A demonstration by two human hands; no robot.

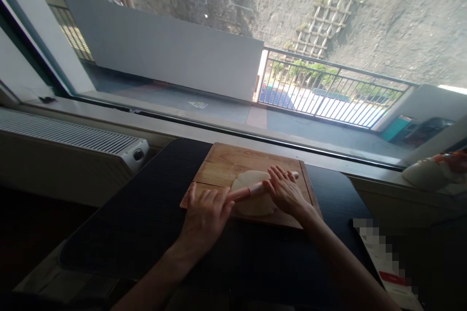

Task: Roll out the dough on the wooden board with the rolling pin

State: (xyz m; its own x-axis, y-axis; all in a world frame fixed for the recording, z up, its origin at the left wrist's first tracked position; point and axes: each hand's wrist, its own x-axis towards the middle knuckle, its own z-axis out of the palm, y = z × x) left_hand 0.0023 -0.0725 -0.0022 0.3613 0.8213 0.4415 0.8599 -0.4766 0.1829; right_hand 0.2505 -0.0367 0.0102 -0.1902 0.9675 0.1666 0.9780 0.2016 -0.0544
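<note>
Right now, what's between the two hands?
Head view: the pin's middle stretch, lying across the dough, between left hand and right hand.

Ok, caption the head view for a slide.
Left hand and right hand on a rolling pin across flat dough on a wooden board.

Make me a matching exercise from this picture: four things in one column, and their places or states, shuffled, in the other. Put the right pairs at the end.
Things
1. rolling pin
2. dough
3. wooden board
4. radiator

Places and states
A. resting directly on the dark table
B. slatted along the top, at the left of the picture
C. pale, flattened and roughly round
D. long and slim, lying at a slant across something pale

Right pairs
1-D, 2-C, 3-A, 4-B
</note>
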